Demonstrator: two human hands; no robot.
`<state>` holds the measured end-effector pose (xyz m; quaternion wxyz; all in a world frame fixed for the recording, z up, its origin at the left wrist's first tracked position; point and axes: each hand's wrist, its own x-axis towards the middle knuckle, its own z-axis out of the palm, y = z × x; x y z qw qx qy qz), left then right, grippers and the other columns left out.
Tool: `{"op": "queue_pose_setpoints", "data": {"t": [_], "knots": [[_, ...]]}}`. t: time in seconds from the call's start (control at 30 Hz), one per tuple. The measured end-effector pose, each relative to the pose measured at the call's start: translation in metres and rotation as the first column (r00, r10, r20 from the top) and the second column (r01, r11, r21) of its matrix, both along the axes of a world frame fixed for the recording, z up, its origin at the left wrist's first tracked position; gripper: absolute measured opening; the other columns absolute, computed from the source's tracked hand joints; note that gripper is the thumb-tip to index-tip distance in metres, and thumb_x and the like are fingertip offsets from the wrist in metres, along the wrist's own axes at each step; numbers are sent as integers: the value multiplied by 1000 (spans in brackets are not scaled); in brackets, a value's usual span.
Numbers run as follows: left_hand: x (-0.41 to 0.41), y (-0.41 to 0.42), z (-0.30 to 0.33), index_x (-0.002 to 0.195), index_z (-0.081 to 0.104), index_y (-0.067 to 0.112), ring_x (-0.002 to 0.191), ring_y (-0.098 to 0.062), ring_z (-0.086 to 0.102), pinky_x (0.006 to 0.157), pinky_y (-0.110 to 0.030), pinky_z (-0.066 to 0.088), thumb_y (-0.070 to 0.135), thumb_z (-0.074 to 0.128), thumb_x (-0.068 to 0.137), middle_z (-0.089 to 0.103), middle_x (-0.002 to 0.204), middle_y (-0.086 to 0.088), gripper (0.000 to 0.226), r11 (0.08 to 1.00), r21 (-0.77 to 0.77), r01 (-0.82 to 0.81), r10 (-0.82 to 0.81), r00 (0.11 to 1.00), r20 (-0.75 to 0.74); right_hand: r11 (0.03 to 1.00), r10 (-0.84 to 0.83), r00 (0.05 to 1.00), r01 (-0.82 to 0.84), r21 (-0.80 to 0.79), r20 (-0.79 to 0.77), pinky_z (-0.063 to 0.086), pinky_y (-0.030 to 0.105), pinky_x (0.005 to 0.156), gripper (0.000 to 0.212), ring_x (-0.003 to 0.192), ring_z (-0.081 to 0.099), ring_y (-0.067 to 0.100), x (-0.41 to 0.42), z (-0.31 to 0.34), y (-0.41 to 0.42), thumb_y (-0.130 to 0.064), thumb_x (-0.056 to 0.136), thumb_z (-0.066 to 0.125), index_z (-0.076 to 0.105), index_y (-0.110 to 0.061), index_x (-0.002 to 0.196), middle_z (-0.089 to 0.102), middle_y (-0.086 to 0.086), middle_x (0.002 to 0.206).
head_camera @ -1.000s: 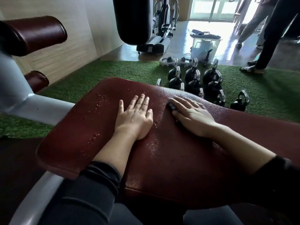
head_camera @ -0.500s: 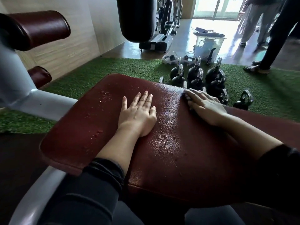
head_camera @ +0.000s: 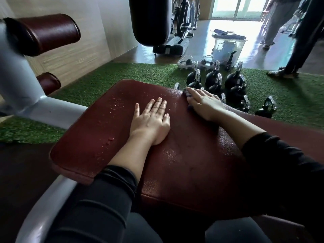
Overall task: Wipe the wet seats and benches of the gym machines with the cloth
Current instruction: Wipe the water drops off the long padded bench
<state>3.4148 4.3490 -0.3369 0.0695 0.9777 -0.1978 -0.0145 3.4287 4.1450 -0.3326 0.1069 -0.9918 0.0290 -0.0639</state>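
A dark red padded bench [head_camera: 98, 137] fills the middle of the view, with water drops on its left half and fine wetness near the front. My left hand [head_camera: 150, 120] lies flat on the pad, fingers straight. My right hand [head_camera: 203, 102] presses flat on a small cloth [head_camera: 187, 93] at the pad's far edge; only a bluish-white scrap of cloth shows under the fingertips.
Several black kettlebells [head_camera: 233, 85] stand on green turf [head_camera: 122, 74] just beyond the bench. The machine's grey frame [head_camera: 21, 95] and red roller pads [head_camera: 47, 32] are on the left. A punching bag [head_camera: 150, 20], a clear bin [head_camera: 228, 48] and two standing people [head_camera: 298, 41] are further back.
My right hand has slid the cloth away from me, from the middle of the pad to its far edge. My left hand has stayed flat in place.
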Motion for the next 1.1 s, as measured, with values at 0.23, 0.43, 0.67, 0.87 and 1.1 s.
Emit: {"op": "queue_pose_setpoints", "data": {"t": [0.23, 0.43, 0.67, 0.87, 1.1], "knots": [[-2, 1, 5, 154, -4, 29, 146, -4, -13, 117, -45, -15, 40, 12, 102, -13, 160, 14, 56, 1000, 7, 8, -8, 1000, -28, 997, 78, 996, -79, -14, -32, 3, 30, 117, 51, 146, 4, 7, -101, -5, 16, -53, 98, 17, 8, -45, 147, 7, -19, 157], [-16, 25, 22, 155, 5, 26, 146, -4, -8, 114, -46, -17, 43, 19, 104, -7, 161, 7, 56, 998, -5, 56, -57, 995, -88, 993, 120, 993, -120, -9, -6, 3, 25, 115, 62, 145, 3, 3, -140, -5, 34, -58, 84, 10, 7, -49, 145, 8, -26, 155], [-41, 95, 21, 154, 5, 35, 146, -2, -8, 117, -47, -12, 49, 19, 101, -6, 161, 11, 56, 992, 113, -60, 64, 998, -29, 995, 99, 995, -99, -14, 11, 7, 29, 117, 61, 144, 8, 3, -138, -9, 34, -59, 87, 14, 14, -45, 147, 13, -23, 155], [-43, 93, 14, 153, 3, 39, 146, -2, -8, 117, -47, -12, 50, 14, 101, -6, 160, 15, 54, 990, 114, -82, 80, 997, 23, 995, 97, 995, -97, -18, -11, 6, 28, 116, 52, 145, 7, 5, -134, -7, 33, -49, 98, 28, 12, -44, 147, 11, -22, 156], [-44, 93, 14, 153, 5, 39, 146, -2, -6, 118, -47, -11, 48, 15, 102, -5, 160, 15, 53, 991, 98, -93, 90, 996, 27, 967, 254, 967, -254, 9, 5, 9, 33, 118, 49, 144, 11, 5, -134, 4, 96, -55, 97, 21, 16, -49, 145, 18, -22, 155]]}}
